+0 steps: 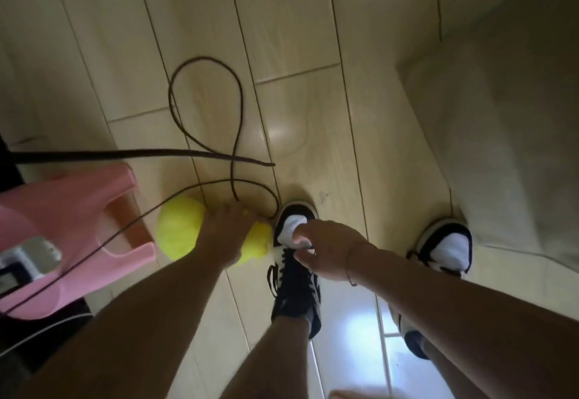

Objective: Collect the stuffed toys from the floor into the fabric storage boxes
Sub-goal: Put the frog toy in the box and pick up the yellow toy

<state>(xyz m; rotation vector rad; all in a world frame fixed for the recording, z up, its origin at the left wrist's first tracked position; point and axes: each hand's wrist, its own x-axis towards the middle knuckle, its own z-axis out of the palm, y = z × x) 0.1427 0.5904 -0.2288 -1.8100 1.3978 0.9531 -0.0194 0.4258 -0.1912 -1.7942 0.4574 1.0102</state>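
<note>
Yellow toy: soft, bright yellow, two rounded lumps; lies on the wood floor, low centre-left of view. Big lump to the left, smaller lump to the right, just beside the toe of the left shoe. Kind of toy: can't tell, blurred.
L hand: down on the toy's narrow middle, palm over it, fingers curled round it, gripping. Fingertips reach the far side, next to the cable.
R hand: hangs over the left shoe, fingers bent inward, tips near the white toe panel. Holds nothing that shows; touching the shoe or not, can't tell (motion blur). Thin bracelet at the wrist.
Left shoe: black and white sneaker, black laces, flat on floor, toe pointing up-frame.
Right shoe: same pattern, well apart to the right, partly hidden by R forearm.
Cable: thin dark cord, loops on floor beyond the toy; one strand runs past the toy's upper edge, another crosses the pink piece.
Pink item: plastic, left edge of view, just beside the toy's big lump; grey-white device sits on it.
Beige surface: pale fabric-like mass on the right; what it is, can't tell.
Floor: light wood planks; bright glare patch near bottom centre-right.
</note>
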